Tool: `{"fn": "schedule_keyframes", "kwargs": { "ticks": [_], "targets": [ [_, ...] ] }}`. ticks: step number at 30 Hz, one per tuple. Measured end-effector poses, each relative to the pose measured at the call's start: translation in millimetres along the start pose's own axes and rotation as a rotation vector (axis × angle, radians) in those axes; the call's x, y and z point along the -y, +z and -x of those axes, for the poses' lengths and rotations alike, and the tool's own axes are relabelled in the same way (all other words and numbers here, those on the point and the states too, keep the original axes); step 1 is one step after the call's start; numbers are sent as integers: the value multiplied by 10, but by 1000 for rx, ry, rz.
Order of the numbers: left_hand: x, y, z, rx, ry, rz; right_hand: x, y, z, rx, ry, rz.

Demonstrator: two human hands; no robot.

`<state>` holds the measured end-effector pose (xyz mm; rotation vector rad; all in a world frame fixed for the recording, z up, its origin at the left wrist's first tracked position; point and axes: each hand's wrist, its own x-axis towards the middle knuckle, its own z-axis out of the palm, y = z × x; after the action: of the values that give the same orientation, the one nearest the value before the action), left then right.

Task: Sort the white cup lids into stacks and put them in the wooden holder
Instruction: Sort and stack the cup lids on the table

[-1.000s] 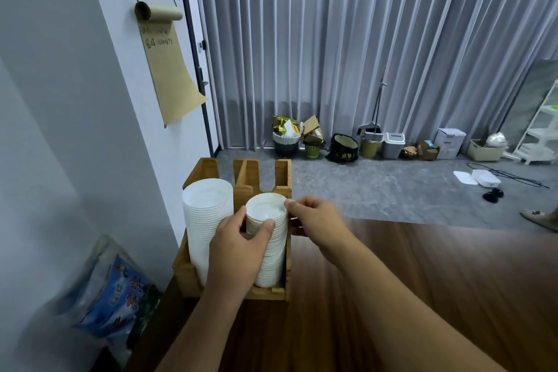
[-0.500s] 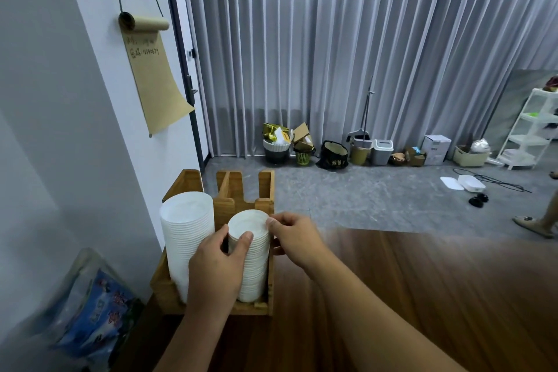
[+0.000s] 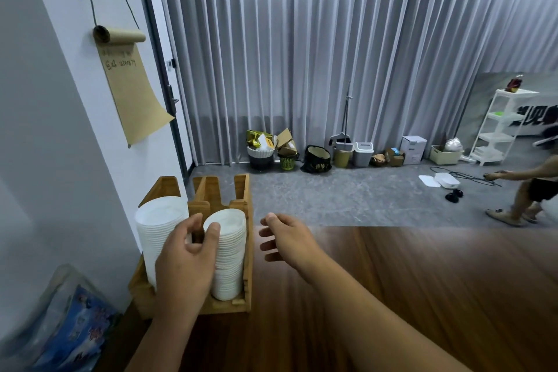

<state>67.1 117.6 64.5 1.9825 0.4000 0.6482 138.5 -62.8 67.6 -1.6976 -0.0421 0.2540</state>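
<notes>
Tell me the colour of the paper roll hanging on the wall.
Kraft brown paper roll, seen in the head view.

Left hand (image 3: 184,260) hides the wooden holder's (image 3: 243,251) divider.

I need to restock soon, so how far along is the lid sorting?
Looks nearly done: a wide stack of white lids and a narrower stack of white lids stand in the wooden holder. The left hand touches the narrower stack; the right hand hangs open, apart. No loose lids show on the wooden table.
</notes>
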Motion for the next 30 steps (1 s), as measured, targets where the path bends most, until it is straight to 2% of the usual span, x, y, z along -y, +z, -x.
{"fn": "schedule_keyframes", "kwargs": {
  "ticks": [4, 9, 17, 26, 30],
  "targets": [
    [-185, 98, 115, 39, 64, 99, 59, -372, 195, -12, -17, -3],
    [-414, 530, 290, 192, 61, 231, 18, -939, 477, -105, -41, 27],
    [-687, 1381, 707, 434, 121, 288, -234, -1912, 955, -354, 2, 14],
    [-1063, 2409, 1497, 707, 145, 359, -611, -3025, 1884, -640, 98, 33],
    [-1251, 2841, 1933, 820, 140, 395, -813, -3448, 2212, -747, 148, -65]
  ]
}}
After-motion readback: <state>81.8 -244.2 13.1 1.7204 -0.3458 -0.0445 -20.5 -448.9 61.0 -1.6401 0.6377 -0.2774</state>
